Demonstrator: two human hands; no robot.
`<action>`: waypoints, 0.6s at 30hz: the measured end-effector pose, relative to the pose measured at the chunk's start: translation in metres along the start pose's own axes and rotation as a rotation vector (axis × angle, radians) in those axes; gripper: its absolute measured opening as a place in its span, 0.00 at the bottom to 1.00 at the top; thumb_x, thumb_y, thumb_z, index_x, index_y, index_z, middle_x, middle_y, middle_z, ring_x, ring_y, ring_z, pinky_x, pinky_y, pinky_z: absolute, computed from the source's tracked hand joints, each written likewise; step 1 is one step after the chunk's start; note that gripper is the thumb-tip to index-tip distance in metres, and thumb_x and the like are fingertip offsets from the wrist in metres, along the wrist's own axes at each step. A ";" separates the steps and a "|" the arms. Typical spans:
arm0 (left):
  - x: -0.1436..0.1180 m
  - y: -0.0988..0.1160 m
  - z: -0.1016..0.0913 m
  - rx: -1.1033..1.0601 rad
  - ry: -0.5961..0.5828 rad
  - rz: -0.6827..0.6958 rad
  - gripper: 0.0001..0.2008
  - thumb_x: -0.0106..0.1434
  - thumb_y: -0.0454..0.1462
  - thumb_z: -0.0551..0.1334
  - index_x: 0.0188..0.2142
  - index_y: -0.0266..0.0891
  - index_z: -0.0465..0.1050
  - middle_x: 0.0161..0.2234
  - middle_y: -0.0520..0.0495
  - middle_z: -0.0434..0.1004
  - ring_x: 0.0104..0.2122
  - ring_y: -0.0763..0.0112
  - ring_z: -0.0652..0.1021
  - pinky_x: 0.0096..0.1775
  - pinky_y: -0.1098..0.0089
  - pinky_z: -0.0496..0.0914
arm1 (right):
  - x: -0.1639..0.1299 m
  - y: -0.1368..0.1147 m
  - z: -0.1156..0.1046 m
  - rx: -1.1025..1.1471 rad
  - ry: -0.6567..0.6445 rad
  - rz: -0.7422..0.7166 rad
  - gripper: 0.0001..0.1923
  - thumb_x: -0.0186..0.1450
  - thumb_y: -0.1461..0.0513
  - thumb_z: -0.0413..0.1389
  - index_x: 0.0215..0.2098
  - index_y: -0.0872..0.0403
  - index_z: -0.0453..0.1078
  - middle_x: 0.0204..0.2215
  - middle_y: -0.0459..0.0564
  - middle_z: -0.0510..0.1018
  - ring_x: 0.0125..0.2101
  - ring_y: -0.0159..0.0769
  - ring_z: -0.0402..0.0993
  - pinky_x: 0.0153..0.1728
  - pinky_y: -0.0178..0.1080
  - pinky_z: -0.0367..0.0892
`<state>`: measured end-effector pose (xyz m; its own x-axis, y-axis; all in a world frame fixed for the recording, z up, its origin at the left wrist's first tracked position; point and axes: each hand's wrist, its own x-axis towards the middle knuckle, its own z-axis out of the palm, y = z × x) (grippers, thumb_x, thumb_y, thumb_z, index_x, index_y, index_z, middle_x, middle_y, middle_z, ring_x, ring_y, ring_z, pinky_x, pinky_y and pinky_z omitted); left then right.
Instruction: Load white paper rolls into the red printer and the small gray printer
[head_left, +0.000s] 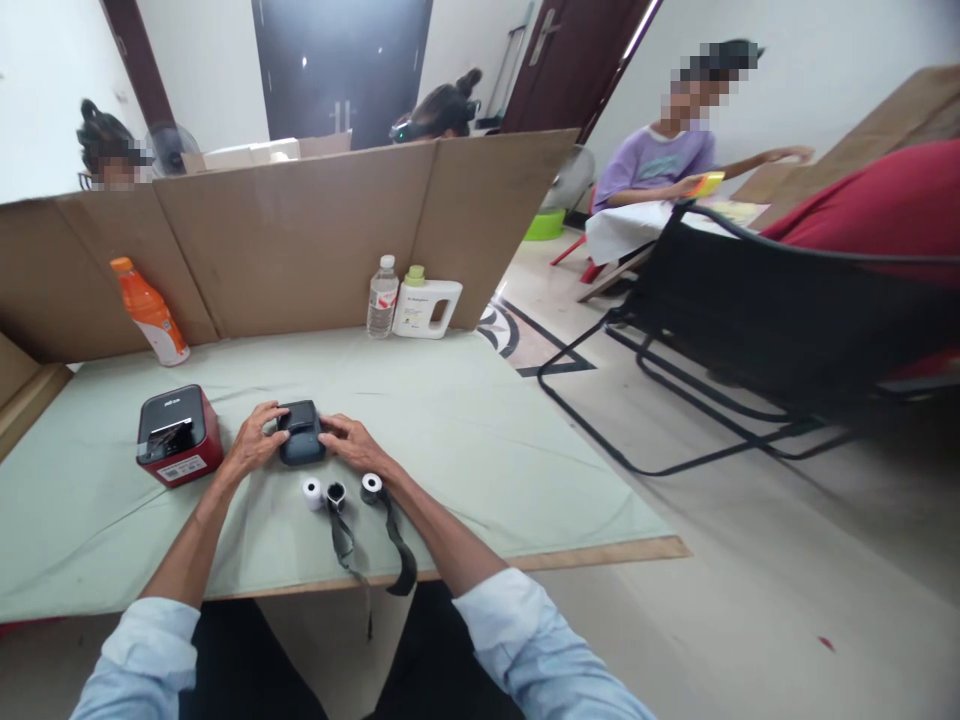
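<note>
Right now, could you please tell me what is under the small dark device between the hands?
The pale green tablecloth shows around the small dark device, with left hand and right hand touching its sides. What lies directly beneath is covered from view.

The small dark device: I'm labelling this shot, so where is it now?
In the head view, left of centre, the small dark device is between the left hand and right hand, right of the red-and-black machine.

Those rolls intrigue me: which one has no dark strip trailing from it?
The leftmost roll, nearest the red box; the middle roll and right roll trail dark strips.
</note>
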<state>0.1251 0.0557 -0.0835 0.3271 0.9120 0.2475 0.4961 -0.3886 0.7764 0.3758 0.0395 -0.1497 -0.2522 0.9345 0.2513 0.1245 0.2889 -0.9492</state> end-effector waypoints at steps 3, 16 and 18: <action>0.003 0.001 0.004 0.000 0.027 0.009 0.20 0.59 0.44 0.69 0.49 0.40 0.82 0.61 0.34 0.71 0.62 0.47 0.72 0.46 0.56 0.80 | -0.001 0.002 0.002 -0.006 0.017 -0.017 0.27 0.63 0.51 0.63 0.57 0.54 0.77 0.42 0.51 0.76 0.37 0.37 0.73 0.41 0.42 0.71; -0.001 0.005 0.017 -0.037 0.140 -0.015 0.14 0.60 0.43 0.68 0.43 0.40 0.83 0.59 0.36 0.74 0.60 0.51 0.75 0.52 0.55 0.77 | -0.004 0.002 0.001 -0.018 0.020 -0.029 0.25 0.64 0.53 0.63 0.57 0.53 0.77 0.41 0.51 0.77 0.36 0.36 0.72 0.42 0.41 0.71; -0.005 0.006 0.018 -0.068 0.106 -0.026 0.17 0.58 0.44 0.70 0.45 0.40 0.82 0.62 0.34 0.71 0.62 0.48 0.73 0.47 0.57 0.79 | -0.004 0.001 0.001 -0.012 0.016 -0.024 0.26 0.64 0.52 0.63 0.57 0.54 0.77 0.42 0.51 0.76 0.36 0.36 0.72 0.42 0.41 0.71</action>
<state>0.1405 0.0468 -0.0906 0.2264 0.9319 0.2834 0.4462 -0.3579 0.8203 0.3763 0.0356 -0.1521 -0.2397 0.9303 0.2775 0.1301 0.3141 -0.9404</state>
